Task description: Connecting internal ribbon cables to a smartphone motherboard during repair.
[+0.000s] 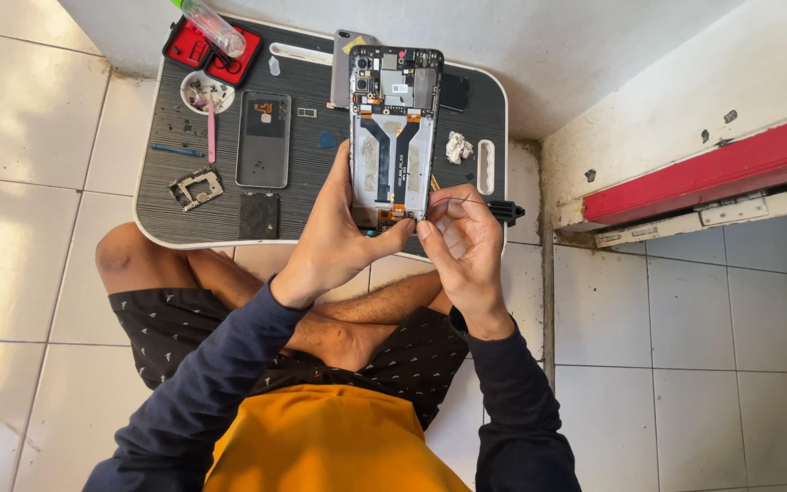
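My left hand (337, 232) grips the lower end of an opened smartphone (393, 128), held upright over the lap table with its circuit board and ribbon cables facing me. My right hand (462, 239) has its fingers pinched at the phone's bottom edge, holding a thin dark wire or fine tool whose tip I cannot make out. The two hands touch at the phone's lower right corner.
A dark ribbed lap table (184, 219) carries a phone back cover (263, 138), a dark square part (259, 215), a metal frame piece (196, 187), a small dish of screws (207, 93), a red tray (213, 47), a blue pick (327, 140) and crumpled paper (457, 147). White floor tiles surround me; a red bar (712, 169) lies right.
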